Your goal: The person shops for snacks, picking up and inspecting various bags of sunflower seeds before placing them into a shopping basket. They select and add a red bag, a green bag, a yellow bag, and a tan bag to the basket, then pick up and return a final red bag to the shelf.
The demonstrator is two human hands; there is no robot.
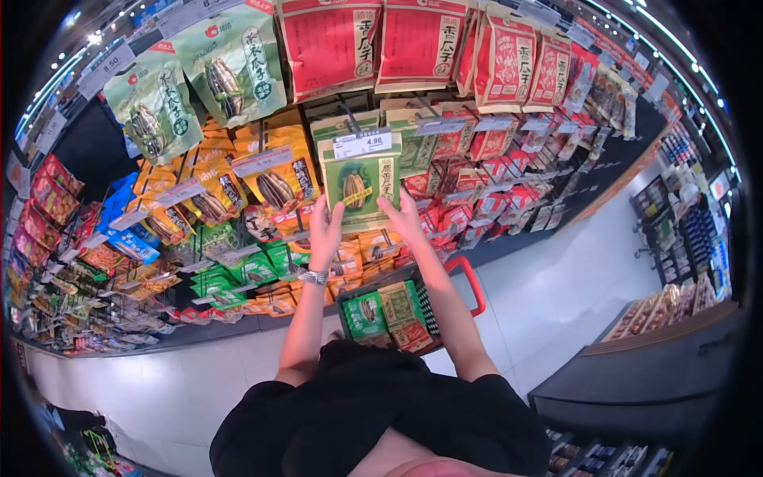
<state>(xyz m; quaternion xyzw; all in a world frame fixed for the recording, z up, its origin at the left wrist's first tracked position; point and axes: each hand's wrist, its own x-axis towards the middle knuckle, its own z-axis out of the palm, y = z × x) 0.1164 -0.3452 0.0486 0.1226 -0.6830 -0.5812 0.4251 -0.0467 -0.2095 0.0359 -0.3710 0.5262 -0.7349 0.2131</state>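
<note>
Up on the rack, the green packet (359, 187) hangs at the front end of its peg, just under the price tag (362, 144). I have my left hand (326, 230) at its lower left corner and my right hand (404, 219) at its lower right, fingers stretched up along the edges. The thumbs are hidden, so I cannot tell if either pinch is closed. A crooked tug could likely snag the hang-hole on the peg and tear it, or drop the packet past the basket (427, 306) rim below.

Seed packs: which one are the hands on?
The green pack under the 4.90 price tag: left hand and right hand touch its lower edge. Nearby orange packs and red packs are untouched.
</note>
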